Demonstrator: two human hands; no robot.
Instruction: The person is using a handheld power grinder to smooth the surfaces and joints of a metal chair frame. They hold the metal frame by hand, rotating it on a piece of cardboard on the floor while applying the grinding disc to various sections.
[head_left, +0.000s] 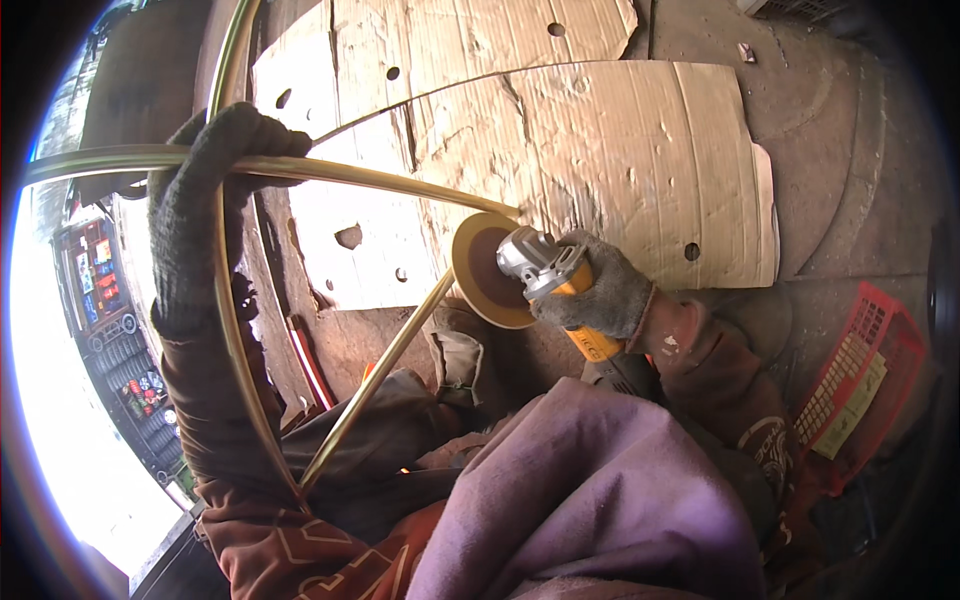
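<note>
My left hand (190, 225), in a dark knitted glove, is closed around crossing bars of a brass-coloured metal frame (370, 178). One long bar runs right from my fingers, and another bends down along my left forearm to a corner near my lap. From that corner a slanting bar (385, 385) rises toward the grinder. My right hand (605, 290), in a grey glove, grips an orange and grey angle grinder (545, 265). Its round tan and brown disc (472, 268) sits at the ends of two bars; whether it touches them I cannot tell.
Flattened cardboard sheets (610, 150) with holes lie on the brown floor ahead. A red plastic basket (865, 390) stands at the right. A purple cloth (590, 490) covers my lap. Toward the bright left side is a rack of small coloured items (100, 280).
</note>
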